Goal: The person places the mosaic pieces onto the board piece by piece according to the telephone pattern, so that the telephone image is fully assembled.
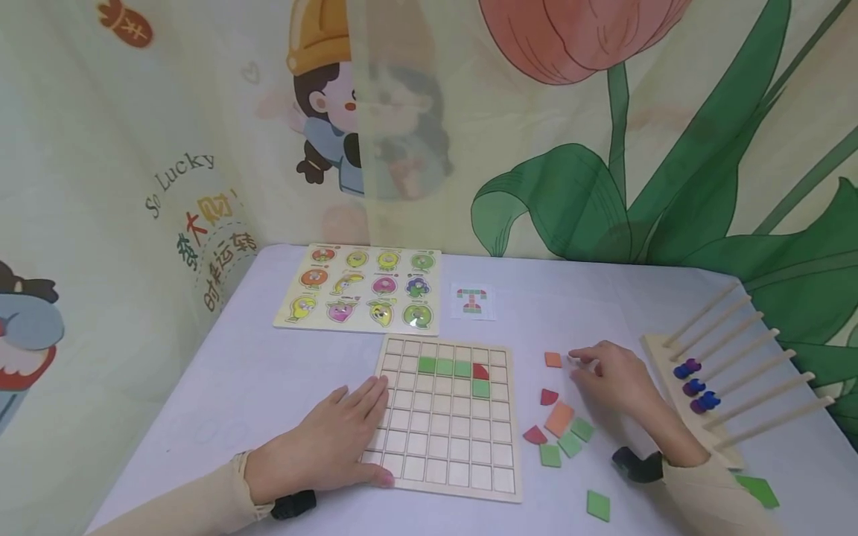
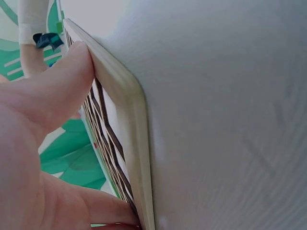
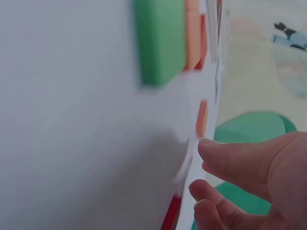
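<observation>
My left hand [image 1: 335, 439] rests flat on the left edge of a wooden grid board [image 1: 450, 488], fingers straight and thumb near the front corner. On the grid lie a row of green squares [image 1: 444, 366], a red quarter-circle piece [image 1: 480, 371] and another green square [image 1: 481, 388] below it. Right of the board, my right hand [image 1: 613, 372] hovers beside a small orange square [image 1: 553, 360]. Its thumb and fingers are parted in the right wrist view, with nothing seen between them.
Loose red pieces [image 1: 535, 435], an orange piece [image 1: 559, 419] and several green squares [image 1: 550, 455] lie right of the board. Behind it are a pattern card [image 1: 472, 301] and a fruit puzzle board [image 1: 358, 325]. A pegged wooden rack [image 1: 660, 357] with beads stands at right.
</observation>
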A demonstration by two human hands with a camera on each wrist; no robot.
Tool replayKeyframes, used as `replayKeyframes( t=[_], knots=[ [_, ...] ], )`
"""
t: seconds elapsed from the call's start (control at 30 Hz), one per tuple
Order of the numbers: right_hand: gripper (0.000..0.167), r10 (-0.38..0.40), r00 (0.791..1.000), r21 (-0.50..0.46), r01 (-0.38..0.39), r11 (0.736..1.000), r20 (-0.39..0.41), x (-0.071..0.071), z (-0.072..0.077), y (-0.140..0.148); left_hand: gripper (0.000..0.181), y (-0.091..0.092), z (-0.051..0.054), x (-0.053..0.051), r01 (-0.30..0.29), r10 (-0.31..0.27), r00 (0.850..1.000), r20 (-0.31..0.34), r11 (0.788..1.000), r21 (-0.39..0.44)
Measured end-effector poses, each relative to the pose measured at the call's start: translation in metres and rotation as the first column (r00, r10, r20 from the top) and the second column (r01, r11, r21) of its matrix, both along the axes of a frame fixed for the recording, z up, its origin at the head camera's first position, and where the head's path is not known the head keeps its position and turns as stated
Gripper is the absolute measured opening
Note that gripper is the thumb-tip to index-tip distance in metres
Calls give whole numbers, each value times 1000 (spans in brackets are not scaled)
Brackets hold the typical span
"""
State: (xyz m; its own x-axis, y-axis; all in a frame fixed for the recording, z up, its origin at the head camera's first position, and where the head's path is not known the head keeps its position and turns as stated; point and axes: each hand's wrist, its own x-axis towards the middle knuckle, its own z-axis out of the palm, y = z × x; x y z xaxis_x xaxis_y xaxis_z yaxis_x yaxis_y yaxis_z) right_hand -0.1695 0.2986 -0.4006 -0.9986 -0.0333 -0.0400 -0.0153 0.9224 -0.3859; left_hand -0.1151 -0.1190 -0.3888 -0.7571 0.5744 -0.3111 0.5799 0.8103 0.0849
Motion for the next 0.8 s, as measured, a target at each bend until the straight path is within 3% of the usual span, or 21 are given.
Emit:
replayKeyframes(
  t=[0.3,0.8],
  knots=[
    [39,-71,997,18,71,997,10,17,-6,40,115,0,-3,-2,6,-6,1000,0,1000,-3],
    [33,-76,997,33,77,996,-25,23,-9,37,115,0,-2,-1,-8,8,1000,1,1000,-1]
  ],
)
